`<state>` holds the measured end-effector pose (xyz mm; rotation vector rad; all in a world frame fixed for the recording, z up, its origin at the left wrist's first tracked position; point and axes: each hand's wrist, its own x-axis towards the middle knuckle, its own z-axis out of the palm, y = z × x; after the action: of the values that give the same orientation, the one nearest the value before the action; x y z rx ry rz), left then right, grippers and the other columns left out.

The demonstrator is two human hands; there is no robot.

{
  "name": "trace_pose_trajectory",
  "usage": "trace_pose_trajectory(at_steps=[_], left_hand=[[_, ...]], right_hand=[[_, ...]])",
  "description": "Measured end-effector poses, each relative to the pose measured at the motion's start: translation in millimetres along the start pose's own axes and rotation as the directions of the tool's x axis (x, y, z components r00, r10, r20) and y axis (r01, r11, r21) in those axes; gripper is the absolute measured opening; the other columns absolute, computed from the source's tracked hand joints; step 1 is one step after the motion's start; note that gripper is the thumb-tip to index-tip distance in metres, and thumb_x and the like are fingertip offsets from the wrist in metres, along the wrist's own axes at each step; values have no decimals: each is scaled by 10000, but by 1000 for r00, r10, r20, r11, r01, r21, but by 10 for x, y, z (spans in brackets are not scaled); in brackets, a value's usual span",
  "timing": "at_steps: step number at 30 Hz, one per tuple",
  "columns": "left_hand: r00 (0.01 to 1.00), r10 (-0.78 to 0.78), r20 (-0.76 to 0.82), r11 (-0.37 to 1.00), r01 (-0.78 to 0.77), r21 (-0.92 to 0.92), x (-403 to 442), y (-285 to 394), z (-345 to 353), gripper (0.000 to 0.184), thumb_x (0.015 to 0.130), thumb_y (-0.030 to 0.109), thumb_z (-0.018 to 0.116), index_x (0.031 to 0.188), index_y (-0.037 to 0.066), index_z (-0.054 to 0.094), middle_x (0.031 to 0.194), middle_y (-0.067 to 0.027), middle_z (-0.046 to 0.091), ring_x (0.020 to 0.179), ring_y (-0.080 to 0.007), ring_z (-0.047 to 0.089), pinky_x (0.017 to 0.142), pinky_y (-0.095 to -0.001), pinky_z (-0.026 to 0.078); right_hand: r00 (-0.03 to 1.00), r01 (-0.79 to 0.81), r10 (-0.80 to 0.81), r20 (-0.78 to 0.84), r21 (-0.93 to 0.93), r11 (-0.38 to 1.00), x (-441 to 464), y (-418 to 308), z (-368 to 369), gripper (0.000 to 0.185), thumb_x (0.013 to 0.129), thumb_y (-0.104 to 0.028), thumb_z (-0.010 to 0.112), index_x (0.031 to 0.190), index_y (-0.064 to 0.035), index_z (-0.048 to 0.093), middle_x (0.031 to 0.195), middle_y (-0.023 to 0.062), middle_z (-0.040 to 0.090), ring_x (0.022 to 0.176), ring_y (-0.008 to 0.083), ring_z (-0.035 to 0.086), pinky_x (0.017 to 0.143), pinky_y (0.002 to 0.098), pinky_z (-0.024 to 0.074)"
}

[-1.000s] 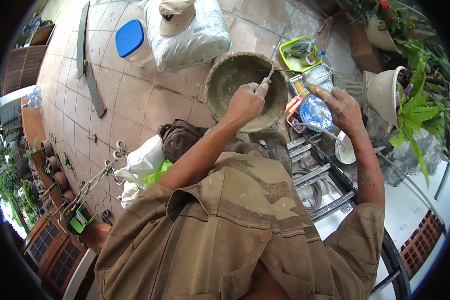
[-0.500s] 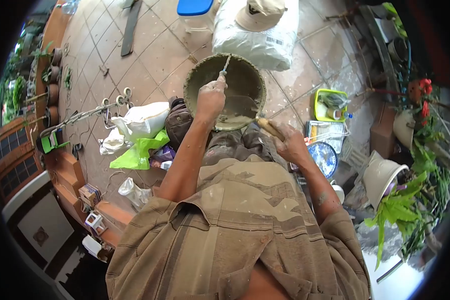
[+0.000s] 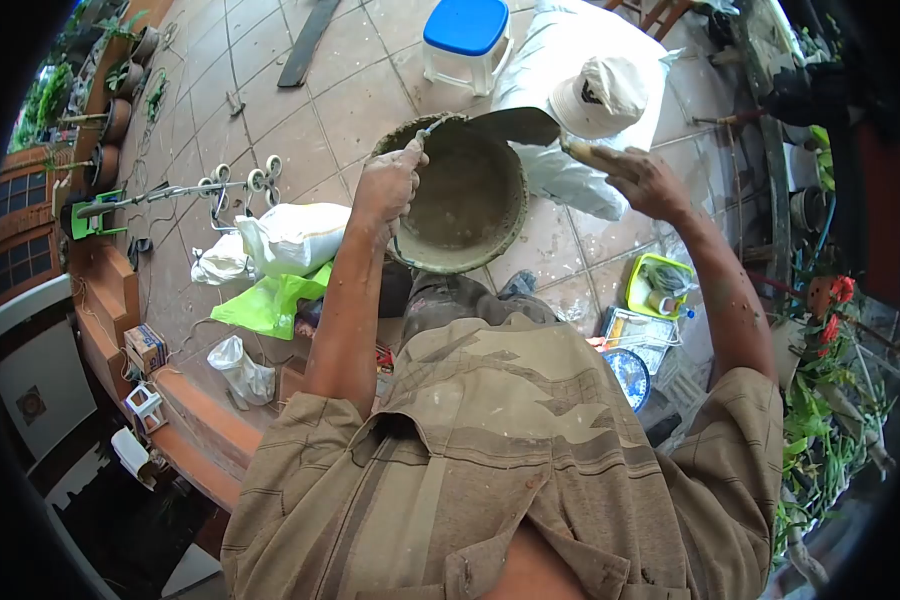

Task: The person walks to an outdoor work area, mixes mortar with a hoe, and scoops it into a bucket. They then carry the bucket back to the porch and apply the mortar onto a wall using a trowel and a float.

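My left hand (image 3: 388, 185) is closed on the handle at the left rim of a round, mortar-coated bucket (image 3: 460, 205), above my lap. Grey wet material coats the inside of the bucket. My right hand (image 3: 642, 180) grips the wooden handle of a trowel (image 3: 518, 125), whose dark blade reaches over the bucket's upper right rim. The hand is just below a cap (image 3: 600, 98), which lies on a large white sack (image 3: 540, 85).
A clear stool-like container with a blue lid (image 3: 466, 26) stands beyond the bucket. At the right are a yellow-green tray (image 3: 638, 290), a blue round lid (image 3: 625, 378) and plants (image 3: 820, 430). White and green bags (image 3: 295, 240) lie at the left.
The view has turned. My right hand has raised the trowel from inside the bucket to above its rim. My left hand still grips the handle, now at the left rim.
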<state>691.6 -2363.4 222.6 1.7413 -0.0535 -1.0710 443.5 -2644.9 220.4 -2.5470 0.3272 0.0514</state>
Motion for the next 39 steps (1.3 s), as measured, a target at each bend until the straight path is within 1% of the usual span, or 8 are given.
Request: trace_pose_trajectory(at_steps=[2, 4, 9, 13, 19, 28, 34, 39], left_hand=[[999, -18, 38, 991, 23, -132, 235, 102, -212, 311, 943, 377, 532, 852, 86, 591, 575, 79, 402, 421, -14, 302, 358, -198, 207], [998, -54, 44, 974, 63, -217, 473, 278, -336, 301, 947, 389, 524, 893, 96, 563, 567, 85, 359, 419, -12, 263, 364, -194, 177], [988, -123, 90, 912, 148, -382, 996, 687, -494, 278, 955, 378, 513, 897, 107, 523, 569, 80, 331, 414, -16, 244, 368, -197, 169], [993, -101, 58, 920, 116, -375, 1423, 1087, -790, 274, 963, 371, 497, 880, 111, 514, 563, 83, 325, 409, -20, 243, 364, -202, 168], [999, -29, 33, 966, 36, -255, 2120, 1791, -1215, 269, 970, 351, 484, 872, 103, 527, 558, 91, 331, 411, -14, 257, 358, -200, 180], [997, 73, -13, 997, -73, 20, 3439, 2908, -1626, 285, 968, 357, 481, 868, 100, 553, 560, 85, 378, 426, -17, 311, 364, -204, 233], [995, 96, -24, 995, -95, 38, 4384, 3827, -1961, 302, 966, 354, 484, 872, 77, 561, 549, 74, 386, 423, -29, 320, 361, -223, 252], [997, 78, 21, 997, -79, 24, 5210, 4413, -2264, 306, 963, 363, 490, 883, 77, 563, 567, 69, 417, 421, -29, 336, 350, -222, 253]], right_hand=[[982, -190, 190, 21, 231, 954, 61, -26, 137, 461, 817, -150, 637, 1270, -117, 561, 1100, 203, 634, 980, 349, 621, 889, 385, 473], [936, -346, 345, 76, 388, 854, 115, -208, 297, 467, 822, -105, 645, 1277, -68, 547, 1108, 186, 648, 1005, 226, 631, 906, 332, 473], [938, -315, 345, 39, 511, 800, 819, -953, 1077, 475, 812, -151, 661, 1263, -47, 552, 1106, 206, 639, 970, 265, 635, 888, 350, 469], [924, -338, 383, -10, 450, 827, 1978, -1421, 1372, 419, 811, -165, 623, 1213, -56, 579, 1056, 229, 637, 968, 363, 620, 850, 381, 485], [957, -291, 290, -9, -18, 957, 3652, -1372, 1054, 358, 800, -133, 578, 1156, -161, 587, 905, 180, 609, 803, 364, 631, 683, 451, 505], [986, 142, -149, -68, -99, 985, 5947, -1018, 859, 113, 770, -65, 546, 874, -25, 570, 776, 177, 600, 692, 332, 639, 578, 437, 512], [957, 278, -271, 105, -59, 959, 6749, -886, 474, 149, 778, -56, 531, 917, -49, 582, 853, 137, 574, 762, 318, 614, 615, 422, 504], [993, 77, -69, 98, -82, 994, 7382, -849, -564, 354, 780, -56, 572, 1132, -86, 592, 848, 108, 561, 806, 296, 590, 672, 413, 485]])
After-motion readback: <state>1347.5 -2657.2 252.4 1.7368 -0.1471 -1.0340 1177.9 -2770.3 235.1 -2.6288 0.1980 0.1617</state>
